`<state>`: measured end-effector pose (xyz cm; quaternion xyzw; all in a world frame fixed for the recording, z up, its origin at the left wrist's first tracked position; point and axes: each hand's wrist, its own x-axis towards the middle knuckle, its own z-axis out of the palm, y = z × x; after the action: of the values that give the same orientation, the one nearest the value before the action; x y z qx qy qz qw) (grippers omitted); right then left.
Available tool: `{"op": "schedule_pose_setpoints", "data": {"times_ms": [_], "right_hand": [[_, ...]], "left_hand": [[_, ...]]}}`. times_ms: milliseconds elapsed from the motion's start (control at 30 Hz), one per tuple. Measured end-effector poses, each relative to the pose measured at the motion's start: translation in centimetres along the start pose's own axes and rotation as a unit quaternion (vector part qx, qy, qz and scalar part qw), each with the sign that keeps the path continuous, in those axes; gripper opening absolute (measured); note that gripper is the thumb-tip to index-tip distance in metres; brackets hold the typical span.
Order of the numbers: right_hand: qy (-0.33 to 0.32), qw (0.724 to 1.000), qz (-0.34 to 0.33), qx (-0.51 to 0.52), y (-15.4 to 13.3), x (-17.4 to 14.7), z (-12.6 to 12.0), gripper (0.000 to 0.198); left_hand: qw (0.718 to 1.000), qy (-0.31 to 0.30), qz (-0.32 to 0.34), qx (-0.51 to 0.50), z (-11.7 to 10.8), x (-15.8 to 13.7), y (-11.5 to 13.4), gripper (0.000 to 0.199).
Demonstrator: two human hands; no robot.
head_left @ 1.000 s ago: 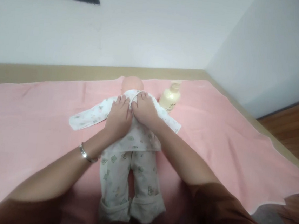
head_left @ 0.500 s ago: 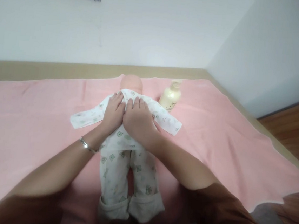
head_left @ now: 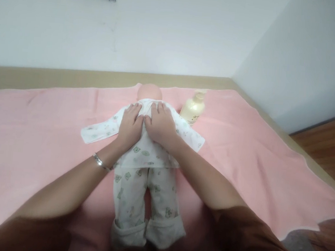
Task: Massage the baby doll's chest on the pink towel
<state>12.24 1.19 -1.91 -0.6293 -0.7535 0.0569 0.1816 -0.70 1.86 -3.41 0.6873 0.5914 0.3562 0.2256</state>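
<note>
A baby doll (head_left: pixel 149 92) lies on a pink cloth (head_left: pixel 45 129), its bald head toward the wall. It wears a white printed top (head_left: pixel 142 158) with long sleeves spread to both sides, and matching pants (head_left: pixel 132 185) with folded-up cuffs. My left hand (head_left: pixel 131 126) rests flat on the left part of the doll's upper body, fingers stretched toward the head. Beside it, my right hand (head_left: pixel 161 125) lies flat on the right part, the thumbs close together. Neither hand grips anything. The doll's hands and feet are hidden by the clothes.
A cream-coloured pump bottle (head_left: pixel 192 110) stands on the cloth right of the doll's head. Behind the cloth runs a tan table edge (head_left: pixel 107 78) along the white wall (head_left: pixel 170 31). Brown wooden flooring (head_left: pixel 328 141) shows at the right.
My right hand has shifted slightly up the doll's upper body, and its fingers now point straighter toward the head. My left hand stays nearly in place. The view has moved a little.
</note>
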Motion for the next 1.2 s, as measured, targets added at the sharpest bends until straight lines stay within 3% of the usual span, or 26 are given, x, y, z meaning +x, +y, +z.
{"op": "schedule_pose_setpoints", "data": {"times_ms": [767,1200], "right_hand": [[0.0,1.0,-0.006,-0.012,0.0,0.0,0.0,0.061],[-0.041,0.999,-0.002,0.011,0.5,0.6,-1.1,0.062]], "left_hand": [[1.0,0.011,0.01,-0.015,0.2,0.1,-0.5,0.056],[0.997,-0.023,0.028,0.066,0.0,-0.4,0.4,0.062]]}}
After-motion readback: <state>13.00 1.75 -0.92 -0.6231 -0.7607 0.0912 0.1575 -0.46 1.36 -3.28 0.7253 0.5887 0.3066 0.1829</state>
